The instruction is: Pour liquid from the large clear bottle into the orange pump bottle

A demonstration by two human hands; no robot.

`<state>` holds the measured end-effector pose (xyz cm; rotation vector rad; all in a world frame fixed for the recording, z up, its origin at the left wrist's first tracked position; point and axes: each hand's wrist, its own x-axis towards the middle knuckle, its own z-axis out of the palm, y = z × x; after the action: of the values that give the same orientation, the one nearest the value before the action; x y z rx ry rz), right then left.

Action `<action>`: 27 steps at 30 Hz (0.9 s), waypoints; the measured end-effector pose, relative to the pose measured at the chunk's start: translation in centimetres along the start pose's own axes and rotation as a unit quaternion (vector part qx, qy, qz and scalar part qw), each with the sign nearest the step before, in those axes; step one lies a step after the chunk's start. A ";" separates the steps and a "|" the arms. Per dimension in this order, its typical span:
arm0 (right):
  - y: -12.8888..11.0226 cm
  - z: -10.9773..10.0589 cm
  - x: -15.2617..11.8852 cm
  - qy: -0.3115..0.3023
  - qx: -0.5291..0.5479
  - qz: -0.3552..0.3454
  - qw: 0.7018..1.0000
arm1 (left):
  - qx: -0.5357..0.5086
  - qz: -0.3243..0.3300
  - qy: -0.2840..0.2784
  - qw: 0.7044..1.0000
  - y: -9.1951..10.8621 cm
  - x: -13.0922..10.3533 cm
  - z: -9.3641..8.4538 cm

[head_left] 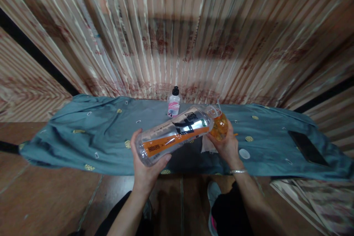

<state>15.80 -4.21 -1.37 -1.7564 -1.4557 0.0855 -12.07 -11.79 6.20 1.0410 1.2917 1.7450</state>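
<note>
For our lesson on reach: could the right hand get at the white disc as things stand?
Probably not: the right hand holds the orange container, so its grip is taken, though the white disc lies uncovered nearby.

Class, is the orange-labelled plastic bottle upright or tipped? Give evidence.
Tipped: the left hand grips the plastic bottle near its base; its neck slants toward the right hand.

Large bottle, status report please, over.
Left hand on base of tilted large bottle. Right hand around orange container, at bottle's neck end. Black-capped bottle stands beyond.
</note>
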 end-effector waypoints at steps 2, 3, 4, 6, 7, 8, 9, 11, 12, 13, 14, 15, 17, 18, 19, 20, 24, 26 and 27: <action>0.1 0.1 0.1 0.003 0.009 -0.017 1.000 | 0.002 0.000 -0.002 1.000 0.0 0.0 0.0; 0.1 0.0 0.1 0.004 0.013 -0.025 1.000 | 0.000 -0.002 -0.002 1.000 0.0 0.0 -0.1; 0.1 0.0 0.2 0.004 0.015 -0.028 0.999 | -0.002 -0.004 -0.003 1.000 0.0 0.1 -0.1; 0.1 -0.1 0.2 -0.001 0.014 -0.023 1.000 | -0.007 -0.007 -0.004 1.000 0.0 0.0 -0.1; 0.0 -0.1 0.2 -0.003 0.013 -0.019 1.000 | -0.009 -0.008 -0.005 1.000 0.0 0.0 -0.1; 0.0 -0.1 0.1 -0.005 0.013 -0.014 1.000 | -0.009 -0.008 -0.005 1.000 0.1 0.0 0.0; 0.0 -0.1 0.1 -0.004 0.013 -0.010 1.000 | -0.010 -0.008 -0.004 1.000 0.1 0.0 0.0; 0.0 -0.1 0.1 -0.004 0.015 -0.008 1.000 | -0.013 -0.007 0.000 1.000 0.1 0.0 0.0; 0.0 0.0 0.1 -0.004 0.015 -0.008 1.000 | -0.014 -0.007 0.003 1.000 0.1 0.0 0.0; 0.1 0.0 0.1 -0.004 0.014 -0.010 1.000 | -0.015 -0.007 0.005 1.000 0.0 0.0 0.0; 0.1 0.0 0.1 -0.005 0.013 -0.013 1.000 | -0.016 -0.006 0.007 1.000 0.0 0.1 0.0; 0.2 0.1 0.1 -0.007 0.013 -0.016 1.000 | -0.016 -0.005 0.006 1.000 -0.1 0.1 0.0; 0.2 0.1 0.1 -0.005 0.013 -0.019 1.000 | -0.018 -0.001 0.002 1.000 -0.2 0.1 0.0; 0.1 0.0 0.1 -0.006 0.014 -0.018 1.000 | -0.021 0.000 0.002 1.000 -0.2 0.1 0.0; 0.1 0.0 0.1 -0.006 0.015 -0.016 1.000 | -0.023 0.001 0.003 1.000 -0.2 0.1 0.0; 0.0 0.0 0.1 -0.006 0.016 -0.014 1.000 | -0.025 0.001 0.005 1.000 -0.2 0.2 -0.1; -0.2 -0.1 0.2 -0.006 0.017 -0.007 1.000 | -0.013 0.008 -0.011 1.000 -0.5 0.4 -0.5; -0.3 -0.1 0.2 -0.007 0.015 0.002 1.000 | 0.000 0.015 -0.027 1.000 -0.9 0.6 -0.8; -0.3 -0.1 0.1 -0.007 0.015 0.008 1.000 | 0.004 0.017 -0.032 0.999 -1.0 0.7 -1.0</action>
<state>15.67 -4.16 -1.02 -1.7469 -1.4432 0.1287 -13.20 -11.34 5.15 1.1198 1.2481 1.7184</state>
